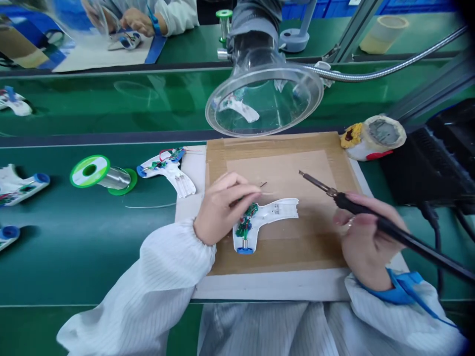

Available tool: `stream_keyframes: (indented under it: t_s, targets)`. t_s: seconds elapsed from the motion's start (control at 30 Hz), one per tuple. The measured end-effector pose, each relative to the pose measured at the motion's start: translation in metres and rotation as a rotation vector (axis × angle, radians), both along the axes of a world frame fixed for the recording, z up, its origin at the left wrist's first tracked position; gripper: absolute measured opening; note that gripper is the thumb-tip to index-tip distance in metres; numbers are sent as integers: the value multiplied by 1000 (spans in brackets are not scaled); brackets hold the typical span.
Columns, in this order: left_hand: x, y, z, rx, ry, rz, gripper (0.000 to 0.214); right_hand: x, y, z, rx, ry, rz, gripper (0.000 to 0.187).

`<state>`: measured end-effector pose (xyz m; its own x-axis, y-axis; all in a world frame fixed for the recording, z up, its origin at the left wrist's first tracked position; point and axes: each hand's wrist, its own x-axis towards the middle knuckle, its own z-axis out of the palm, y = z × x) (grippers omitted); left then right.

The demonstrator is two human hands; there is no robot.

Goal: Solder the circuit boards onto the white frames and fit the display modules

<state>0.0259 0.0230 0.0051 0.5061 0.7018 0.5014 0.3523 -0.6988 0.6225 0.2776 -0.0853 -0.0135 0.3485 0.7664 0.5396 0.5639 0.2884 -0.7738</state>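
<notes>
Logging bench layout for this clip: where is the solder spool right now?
In the head view, the solder spool lies on its side on the green bench, left of the cardboard work mat, beside a white plastic part with a green circuit board.

One soldering iron (352,203); two solder spools (100,173) (224,24); two hands (224,207) (367,242)

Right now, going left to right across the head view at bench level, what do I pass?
Solder spool → white part → left hand → held white part → right hand → black unit
</notes>
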Motion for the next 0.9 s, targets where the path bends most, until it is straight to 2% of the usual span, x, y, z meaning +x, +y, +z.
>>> stream_keyframes:
  t_s: [0.07, 0.13, 0.2, 0.37, 0.53, 0.73, 0.9]
  targets:
    - [4, -9, -4, 28, 25, -56, 9, -1, -1, -3, 126, 117, -102, 24]
    - [7, -13, -8, 30, 32, -94, 8, -5, -1, -5, 137, 180, -142, 18]
    - [9, -13, -10, 15, 22, -121, 9, -10, -1, -6, 96, 163, -135, 16]
    - [4, -9, -6, -42, 16, -127, 11, -16, -2, -3, 215, 30, -52, 33]
    - [2, -7, -5, -64, 45, -119, 10, -13, -5, -3, 107, -75, -13, 29]
    - [4, -5, -9, -65, 41, -129, 11, -14, -3, -10, 137, -105, 41, 21]
    - [5, -5, -11, -88, 48, -124, 12, -14, -2, -11, 102, -89, 55, 18]
